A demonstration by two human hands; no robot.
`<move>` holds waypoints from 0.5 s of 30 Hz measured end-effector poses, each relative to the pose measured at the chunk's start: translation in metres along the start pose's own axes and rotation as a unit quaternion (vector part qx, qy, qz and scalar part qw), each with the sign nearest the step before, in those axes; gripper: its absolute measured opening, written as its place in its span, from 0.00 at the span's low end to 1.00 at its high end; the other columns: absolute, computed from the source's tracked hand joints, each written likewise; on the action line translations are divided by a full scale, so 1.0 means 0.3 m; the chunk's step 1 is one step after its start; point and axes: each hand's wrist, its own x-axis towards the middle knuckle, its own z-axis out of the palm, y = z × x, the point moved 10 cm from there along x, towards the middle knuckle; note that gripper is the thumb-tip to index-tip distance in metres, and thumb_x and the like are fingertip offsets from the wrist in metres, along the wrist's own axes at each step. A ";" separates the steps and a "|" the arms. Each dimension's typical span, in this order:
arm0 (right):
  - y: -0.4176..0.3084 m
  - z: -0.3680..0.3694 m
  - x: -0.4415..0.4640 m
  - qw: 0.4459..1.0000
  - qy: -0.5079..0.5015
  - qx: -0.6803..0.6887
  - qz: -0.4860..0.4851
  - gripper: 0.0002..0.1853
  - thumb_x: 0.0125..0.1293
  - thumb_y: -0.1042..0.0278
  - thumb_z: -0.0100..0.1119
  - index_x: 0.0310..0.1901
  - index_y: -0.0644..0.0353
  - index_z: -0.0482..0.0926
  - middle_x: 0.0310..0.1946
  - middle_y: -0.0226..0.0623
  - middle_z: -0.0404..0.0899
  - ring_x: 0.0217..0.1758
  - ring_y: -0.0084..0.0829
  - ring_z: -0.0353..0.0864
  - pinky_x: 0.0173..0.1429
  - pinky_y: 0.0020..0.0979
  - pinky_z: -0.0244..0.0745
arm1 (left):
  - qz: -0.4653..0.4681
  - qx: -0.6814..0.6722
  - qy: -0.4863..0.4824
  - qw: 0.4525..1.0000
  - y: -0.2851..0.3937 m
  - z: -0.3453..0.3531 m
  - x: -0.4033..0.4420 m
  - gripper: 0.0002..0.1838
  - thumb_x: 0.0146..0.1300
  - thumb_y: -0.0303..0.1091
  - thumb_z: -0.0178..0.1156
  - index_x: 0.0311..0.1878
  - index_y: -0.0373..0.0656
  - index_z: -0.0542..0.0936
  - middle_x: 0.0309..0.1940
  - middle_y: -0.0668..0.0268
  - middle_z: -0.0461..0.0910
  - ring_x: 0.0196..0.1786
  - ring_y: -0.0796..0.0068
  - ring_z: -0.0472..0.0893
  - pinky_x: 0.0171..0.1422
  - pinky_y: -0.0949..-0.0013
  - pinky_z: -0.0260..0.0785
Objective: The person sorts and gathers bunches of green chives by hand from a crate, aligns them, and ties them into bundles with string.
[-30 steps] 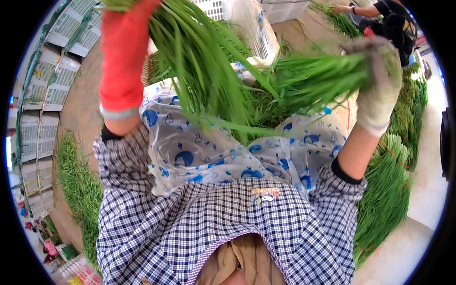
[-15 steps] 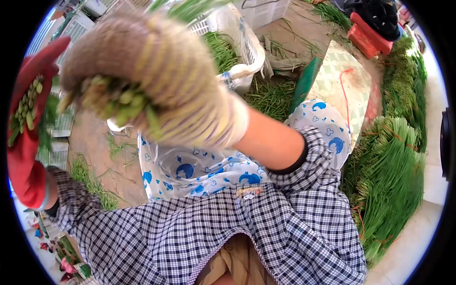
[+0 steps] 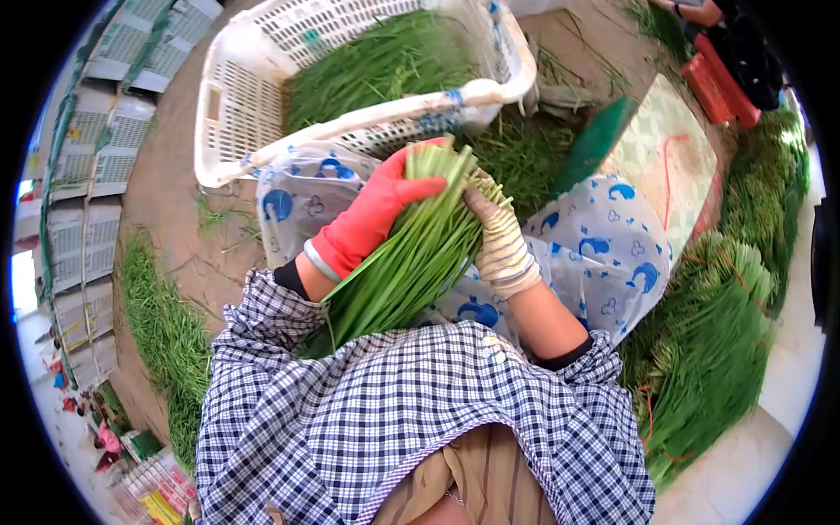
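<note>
- Nearest is the checked smock (image 3: pixel 411 394), its lower part cut off by the frame; the bundle's leafy ends run down to it, and their tips are hard to make out.
- The bundle of long green stalks (image 3: pixel 407 262) is held slantwise above the lap, pale cut ends up and away from the body.
- The left hand (image 3: pixel 372 210), in a red glove, is clamped round the bundle near those ends, thumb across the front; its other fingers are largely hidden.
- The right hand (image 3: pixel 502 241), in a striped glove, presses the bundle's other side, fingers closed against it, their tips partly behind the stalks.
- Under both hands, the blue-printed plastic apron (image 3: pixel 599 254) covers the legs.
- Beyond the knees, the white basket (image 3: pixel 350 127) holds more greens (image 3: pixel 376 74), blurred at one end.
- To the right lie tied green bundles (image 3: pixel 717 332), partly overlapping; on the left, loose greens (image 3: pixel 162 324).
- Farther off, beside what seems a red stool (image 3: pixel 713 83), another person (image 3: pixel 744 48) is cut off by the view's dark edge.
</note>
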 end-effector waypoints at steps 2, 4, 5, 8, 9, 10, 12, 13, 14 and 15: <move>-0.001 -0.063 -0.057 0.997 0.067 -0.019 0.027 0.21 0.69 0.66 0.61 0.61 0.59 0.74 0.52 0.33 0.81 0.53 0.26 0.80 0.55 0.30 0.79 | 0.015 0.087 -0.082 0.993 -0.042 0.044 -0.014 0.34 0.61 0.30 0.65 0.70 0.40 0.65 0.59 0.65 0.75 0.59 0.73 0.76 0.65 0.68 0.68; -0.018 -0.082 -0.085 0.997 0.067 -0.008 0.034 0.22 0.69 0.66 0.61 0.63 0.60 0.72 0.54 0.34 0.80 0.55 0.27 0.80 0.56 0.31 0.78 | 0.017 0.150 -0.123 0.981 -0.051 0.037 -0.053 0.37 0.60 0.32 0.67 0.71 0.40 0.63 0.61 0.64 0.74 0.61 0.71 0.75 0.66 0.67 0.67; -0.019 -0.081 -0.089 0.997 0.059 0.004 0.040 0.24 0.69 0.66 0.61 0.64 0.61 0.71 0.56 0.34 0.79 0.56 0.28 0.79 0.57 0.31 0.77 | -0.052 0.147 -0.150 0.976 -0.091 0.028 -0.087 0.40 0.57 0.35 0.68 0.72 0.40 0.62 0.62 0.62 0.74 0.62 0.70 0.74 0.68 0.65 0.65; -0.023 -0.095 -0.068 0.996 0.042 -0.074 0.008 0.25 0.70 0.66 0.60 0.66 0.62 0.69 0.56 0.33 0.78 0.55 0.26 0.79 0.59 0.28 0.75 | -0.194 0.063 -0.154 0.967 -0.154 0.022 -0.183 0.45 0.53 0.39 0.70 0.72 0.39 0.61 0.62 0.60 0.73 0.63 0.67 0.74 0.69 0.63 0.64; -0.026 -0.090 -0.057 0.991 0.033 -0.131 -0.008 0.25 0.70 0.66 0.59 0.66 0.62 0.69 0.56 0.32 0.78 0.55 0.25 0.78 0.60 0.27 0.75 | -0.265 -0.020 -0.138 0.954 -0.184 0.021 -0.222 0.45 0.52 0.39 0.70 0.72 0.38 0.61 0.63 0.59 0.73 0.63 0.66 0.74 0.69 0.63 0.65; -0.029 -0.098 -0.053 0.981 0.026 -0.192 0.024 0.29 0.70 0.68 0.59 0.70 0.63 0.63 0.60 0.34 0.74 0.60 0.24 0.74 0.64 0.28 0.70 | -0.265 -0.035 -0.140 0.953 -0.206 0.026 -0.229 0.47 0.50 0.40 0.71 0.72 0.38 0.61 0.63 0.57 0.73 0.63 0.64 0.74 0.69 0.62 0.66; -0.050 -0.105 -0.054 0.974 -0.036 -0.223 0.011 0.32 0.70 0.68 0.59 0.72 0.63 0.59 0.63 0.35 0.71 0.63 0.25 0.71 0.68 0.30 0.67 | -0.272 -0.117 -0.145 0.944 -0.247 0.046 -0.256 0.48 0.49 0.41 0.72 0.72 0.38 0.61 0.63 0.56 0.73 0.63 0.64 0.75 0.69 0.62 0.66; -0.077 -0.080 -0.064 0.964 -0.096 -0.249 -0.006 0.35 0.70 0.67 0.59 0.73 0.63 0.55 0.66 0.37 0.68 0.66 0.27 0.68 0.71 0.32 0.63 | -0.280 -0.193 -0.151 0.928 -0.253 0.075 -0.266 0.48 0.49 0.42 0.72 0.72 0.38 0.61 0.63 0.56 0.73 0.63 0.63 0.75 0.68 0.62 0.66; -0.132 -0.077 -0.062 0.945 -0.138 -0.298 -0.005 0.40 0.68 0.63 0.60 0.75 0.61 0.50 0.72 0.39 0.60 0.71 0.32 0.63 0.75 0.35 0.56 | -0.279 -0.198 -0.148 0.928 -0.244 0.091 -0.265 0.52 0.47 0.45 0.73 0.74 0.38 0.58 0.65 0.54 0.71 0.64 0.61 0.74 0.69 0.61 0.66; -0.236 -0.047 -0.048 0.928 -0.157 -0.333 -0.065 0.42 0.66 0.49 0.53 0.76 0.60 0.50 0.73 0.40 0.58 0.73 0.34 0.60 0.76 0.38 0.53 | -0.281 -0.202 -0.152 0.926 -0.256 0.103 -0.257 0.52 0.47 0.45 0.73 0.74 0.38 0.58 0.65 0.54 0.71 0.64 0.61 0.74 0.69 0.61 0.66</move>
